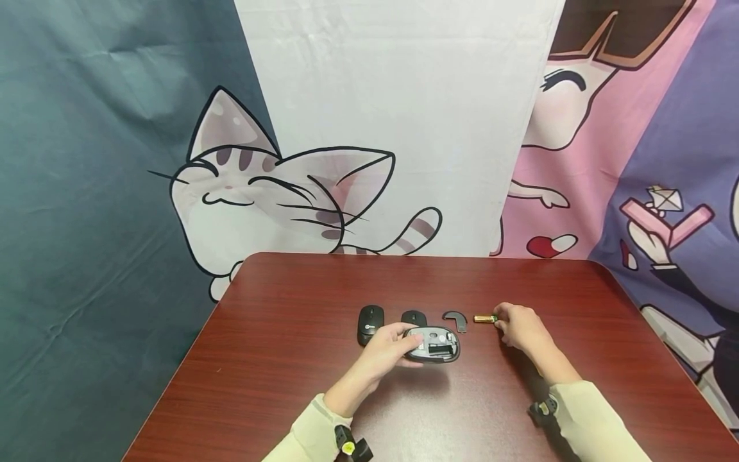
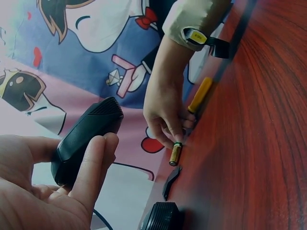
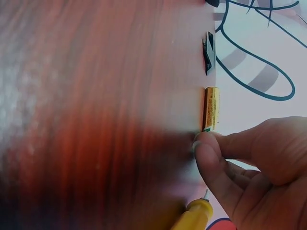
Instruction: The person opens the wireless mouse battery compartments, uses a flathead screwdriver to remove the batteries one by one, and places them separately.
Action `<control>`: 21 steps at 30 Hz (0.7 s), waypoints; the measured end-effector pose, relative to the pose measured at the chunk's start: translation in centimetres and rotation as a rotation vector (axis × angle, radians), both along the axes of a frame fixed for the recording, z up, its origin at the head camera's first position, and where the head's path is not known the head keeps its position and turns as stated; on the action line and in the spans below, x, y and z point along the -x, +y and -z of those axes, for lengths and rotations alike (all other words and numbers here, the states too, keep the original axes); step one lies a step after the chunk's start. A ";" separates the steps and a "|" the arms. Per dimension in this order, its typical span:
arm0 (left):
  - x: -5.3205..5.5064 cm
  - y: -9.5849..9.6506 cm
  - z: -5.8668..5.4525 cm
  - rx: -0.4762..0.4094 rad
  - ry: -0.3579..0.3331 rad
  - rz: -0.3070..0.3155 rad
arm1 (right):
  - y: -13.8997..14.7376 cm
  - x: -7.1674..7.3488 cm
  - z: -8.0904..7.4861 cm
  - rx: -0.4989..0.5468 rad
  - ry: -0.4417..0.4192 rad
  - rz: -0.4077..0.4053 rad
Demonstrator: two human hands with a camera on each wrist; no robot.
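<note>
My left hand [image 1: 381,353] holds a computer mouse [image 1: 439,351] above the table, its underside turned up and its battery compartment uncovered. In the left wrist view, fingers and thumb grip the black mouse [image 2: 86,139] by its sides. To the right, my right hand [image 1: 522,328] pinches the green end of a gold battery [image 1: 482,319] low at the tabletop. The right wrist view shows thumb and fingertip together at the end of the battery [image 3: 211,108]. Between the two hands lies a curved dark battery cover [image 1: 458,319].
Two more black items stand behind the left hand: a mouse [image 1: 370,323] and a smaller, partly hidden dark rounded piece [image 1: 414,317]. A yellow-handled screwdriver [image 3: 194,214] lies beside the right hand. The reddish-brown table [image 1: 277,359] ends at a printed cloth backdrop [image 1: 369,96].
</note>
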State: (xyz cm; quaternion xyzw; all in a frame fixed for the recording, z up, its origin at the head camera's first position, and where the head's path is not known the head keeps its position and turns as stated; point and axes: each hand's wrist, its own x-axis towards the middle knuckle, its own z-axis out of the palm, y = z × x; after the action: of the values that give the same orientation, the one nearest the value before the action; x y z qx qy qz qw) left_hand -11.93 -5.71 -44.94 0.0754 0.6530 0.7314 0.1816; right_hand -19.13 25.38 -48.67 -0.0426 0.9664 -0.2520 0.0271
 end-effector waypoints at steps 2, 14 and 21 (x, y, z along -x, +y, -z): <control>0.0 0.2 0.1 0.000 -0.006 0.002 | 0.0 -0.1 -0.1 -0.019 0.018 -0.003; 0.1 1.1 0.0 0.022 -0.004 -0.001 | -0.5 -1.4 -1.3 -0.066 0.104 -0.011; 0.2 2.0 0.0 0.030 -0.007 -0.004 | -0.4 -2.1 -1.7 -0.059 0.138 -0.033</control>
State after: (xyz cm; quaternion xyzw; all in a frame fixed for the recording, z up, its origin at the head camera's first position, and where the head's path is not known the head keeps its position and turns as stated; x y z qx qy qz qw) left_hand -12.16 -3.72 -44.93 0.0689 0.6636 0.7220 0.1833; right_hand -17.07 24.98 -46.94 -0.0749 0.9722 -0.2194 -0.0340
